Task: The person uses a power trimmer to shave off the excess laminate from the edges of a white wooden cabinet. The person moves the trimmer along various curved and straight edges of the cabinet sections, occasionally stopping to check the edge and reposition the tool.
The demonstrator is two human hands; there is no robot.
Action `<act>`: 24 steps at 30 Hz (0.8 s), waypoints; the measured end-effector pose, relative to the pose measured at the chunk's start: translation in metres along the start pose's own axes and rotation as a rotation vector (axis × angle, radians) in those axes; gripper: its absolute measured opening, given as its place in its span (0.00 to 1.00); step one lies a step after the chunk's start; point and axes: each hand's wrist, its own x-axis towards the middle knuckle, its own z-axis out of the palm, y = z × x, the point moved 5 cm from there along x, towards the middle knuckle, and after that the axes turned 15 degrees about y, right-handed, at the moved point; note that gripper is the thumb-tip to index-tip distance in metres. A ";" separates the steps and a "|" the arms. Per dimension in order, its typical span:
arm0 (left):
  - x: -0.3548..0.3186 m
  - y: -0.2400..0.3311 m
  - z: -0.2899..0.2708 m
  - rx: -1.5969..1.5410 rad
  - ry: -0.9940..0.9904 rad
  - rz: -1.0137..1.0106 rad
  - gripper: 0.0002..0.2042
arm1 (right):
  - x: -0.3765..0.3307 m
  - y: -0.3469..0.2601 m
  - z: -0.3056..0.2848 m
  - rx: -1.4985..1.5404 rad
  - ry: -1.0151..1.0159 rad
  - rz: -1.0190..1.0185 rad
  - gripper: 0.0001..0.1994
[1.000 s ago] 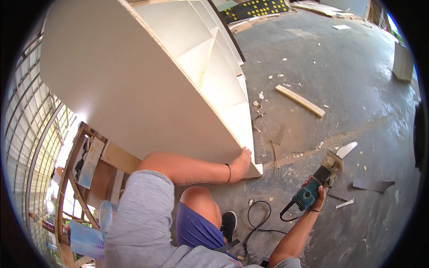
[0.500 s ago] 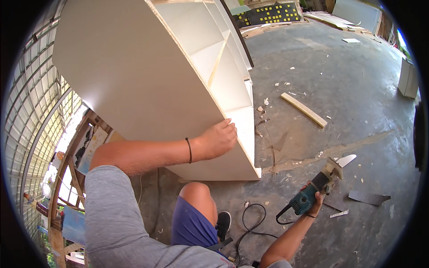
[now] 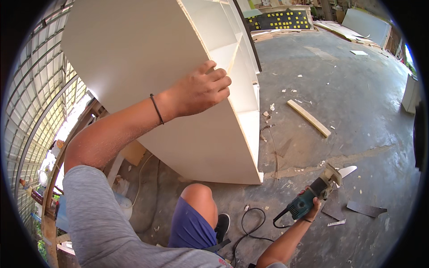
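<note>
A tall white shelf unit (image 3: 147,67) is seen at about eleven o'clock, tilted, its blank side panel turned toward the camera and its open compartments facing toward one o'clock. The left hand (image 3: 199,87) is laid against the front edge of that panel, fingers (image 3: 219,76) curled over the edge in a loose grasp on the board; a thin dark band (image 3: 156,108) is worn at the wrist. The bottom corner of the unit is rested on the concrete floor (image 3: 348,89) near the centre.

At about four o'clock a teal angle grinder (image 3: 313,196) is gripped by the right hand (image 3: 308,210), which is closed round its body, the head pointed toward two o'clock. Its black cable (image 3: 250,223) is looped on the floor at six o'clock, just beside a bent knee (image 3: 196,196) and a dark shoe (image 3: 222,225).

A loose wooden strip (image 3: 309,118) is lain at two o'clock, well apart from the grinder, with pale chips scattered about it.
</note>
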 end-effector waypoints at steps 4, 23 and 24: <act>-0.004 -0.007 0.006 -0.107 0.042 -0.003 0.01 | -0.012 -0.005 0.024 -0.023 -0.012 -0.028 0.35; -0.068 0.003 -0.102 -1.099 -0.419 -0.430 0.22 | -0.217 -0.178 0.215 0.144 0.310 -0.068 0.34; -0.087 0.031 -0.120 -1.421 -0.827 -0.581 0.20 | -0.230 -0.192 0.225 0.132 0.312 -0.064 0.35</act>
